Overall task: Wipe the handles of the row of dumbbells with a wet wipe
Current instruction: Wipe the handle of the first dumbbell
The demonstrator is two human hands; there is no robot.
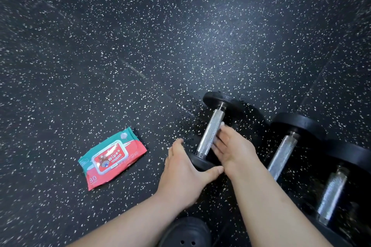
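Observation:
Three black dumbbells with knurled steel handles lie in a row on the floor. The leftmost dumbbell (213, 124) has my right hand (232, 148) on the right side of its handle, pressing a white wet wipe (222, 125) against the steel; only a small bit of the wipe shows above my fingers. My left hand (183, 174) holds the near black head of that dumbbell, fingers on its left side and thumb across its front. The middle dumbbell (284, 151) and the right dumbbell (331, 192) lie untouched to the right.
A red and teal pack of wipes (112, 158) lies flat on the speckled black rubber floor (140, 46) to the left of my hands. A black shoe (185, 232) shows at the bottom edge between my forearms.

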